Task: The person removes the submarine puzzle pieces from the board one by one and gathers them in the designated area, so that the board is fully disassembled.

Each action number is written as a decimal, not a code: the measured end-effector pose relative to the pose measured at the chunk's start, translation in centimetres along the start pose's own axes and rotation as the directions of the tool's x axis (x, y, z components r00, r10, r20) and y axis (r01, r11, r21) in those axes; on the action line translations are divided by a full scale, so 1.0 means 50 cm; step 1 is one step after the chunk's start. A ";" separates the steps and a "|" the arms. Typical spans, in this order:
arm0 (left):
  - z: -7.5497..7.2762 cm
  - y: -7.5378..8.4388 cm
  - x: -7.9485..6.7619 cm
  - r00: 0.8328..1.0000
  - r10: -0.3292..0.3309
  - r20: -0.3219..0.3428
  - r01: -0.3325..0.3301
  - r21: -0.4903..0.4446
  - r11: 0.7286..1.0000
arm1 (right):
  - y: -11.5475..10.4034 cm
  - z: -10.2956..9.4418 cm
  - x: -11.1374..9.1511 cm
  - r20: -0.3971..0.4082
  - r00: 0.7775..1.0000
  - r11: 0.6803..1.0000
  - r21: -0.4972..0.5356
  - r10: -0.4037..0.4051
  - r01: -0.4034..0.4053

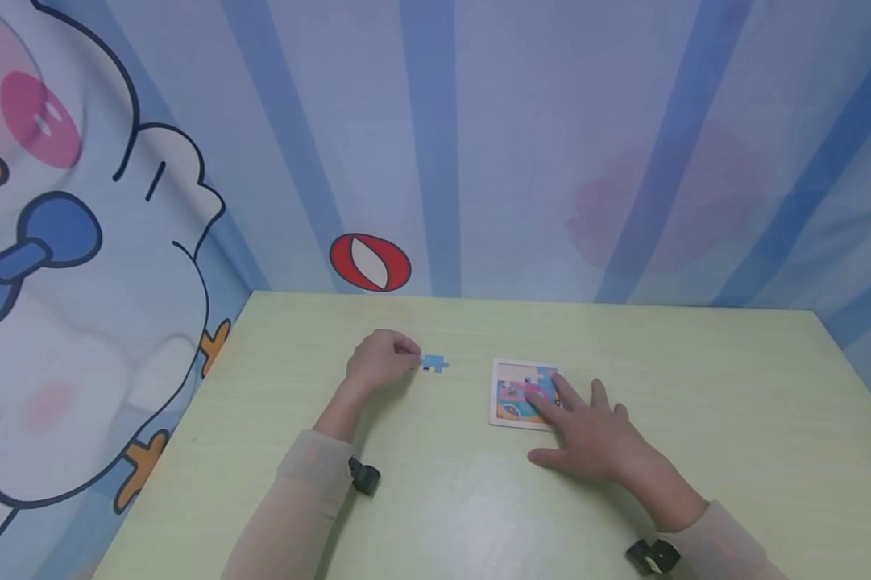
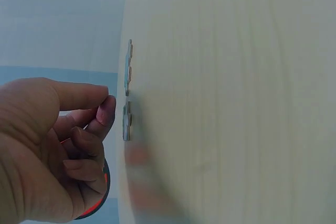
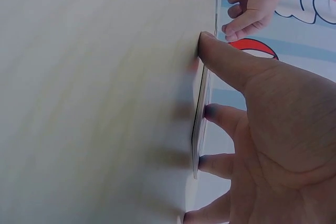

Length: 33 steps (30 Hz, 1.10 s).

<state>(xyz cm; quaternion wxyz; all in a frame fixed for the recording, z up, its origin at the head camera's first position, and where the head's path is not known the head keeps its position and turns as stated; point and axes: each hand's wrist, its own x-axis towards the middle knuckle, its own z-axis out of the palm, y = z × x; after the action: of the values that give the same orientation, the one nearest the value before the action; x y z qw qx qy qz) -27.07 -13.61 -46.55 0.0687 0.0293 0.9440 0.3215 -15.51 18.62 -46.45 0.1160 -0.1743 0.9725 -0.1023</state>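
In the head view my left hand [image 1: 383,360] is left of centre, its fingertips beside a blue jigsaw piece [image 1: 434,363]. In the left wrist view, thumb and index fingertip meet just above the table, nothing visible between them. Two flat jigsaw pieces show edge-on there, an upper piece [image 2: 129,66] and a lower piece [image 2: 126,121]. My right hand [image 1: 598,439] lies with spread fingers over the right side of a square, white-framed jigsaw puzzle [image 1: 515,412]. Its fingertips rest on the puzzle and cover part of the picture. The thumb touches the table.
The pale wooden table [image 1: 435,499] meets a blue striped backdrop [image 1: 508,161] along its far edge. A large cartoon figure [image 1: 101,322] is printed on the left side. Each sleeve cuff carries a small black device, such as the left one [image 1: 365,476].
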 end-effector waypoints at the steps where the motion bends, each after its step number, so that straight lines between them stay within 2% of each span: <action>1: 0.000 0.002 0.000 1.000 0.005 0.001 -0.005 -0.001 1.000 | 0.001 0.001 0.001 0.001 1.000 1.000 0.000 0.003 -0.003; 14: 0.022 0.037 0.001 0.998 0.060 0.032 -0.060 -0.007 0.998 | 0.008 0.003 0.001 -0.006 1.000 1.000 0.012 0.002 -0.002; 21: 0.052 0.068 0.000 0.991 0.114 0.072 -0.113 -0.012 0.993 | 0.006 0.004 -0.009 -0.008 1.000 1.000 0.010 -0.005 0.005; 27: 0.078 0.101 -0.001 0.980 0.184 0.082 -0.184 -0.002 0.983 | -0.005 0.003 -0.023 -0.020 1.000 1.000 0.006 -0.024 0.024; 33: 0.105 0.137 -0.005 0.969 0.226 0.104 -0.223 -0.036 0.974 | -0.008 0.007 -0.037 -0.023 0.999 0.999 0.000 -0.047 0.047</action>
<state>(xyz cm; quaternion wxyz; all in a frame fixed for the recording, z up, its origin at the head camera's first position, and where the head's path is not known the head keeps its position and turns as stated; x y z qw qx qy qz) -25.98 -5.05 -46.47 0.0831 0.1523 0.9256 0.3365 -13.58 18.85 -46.35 0.1024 -0.1960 0.9693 -0.1075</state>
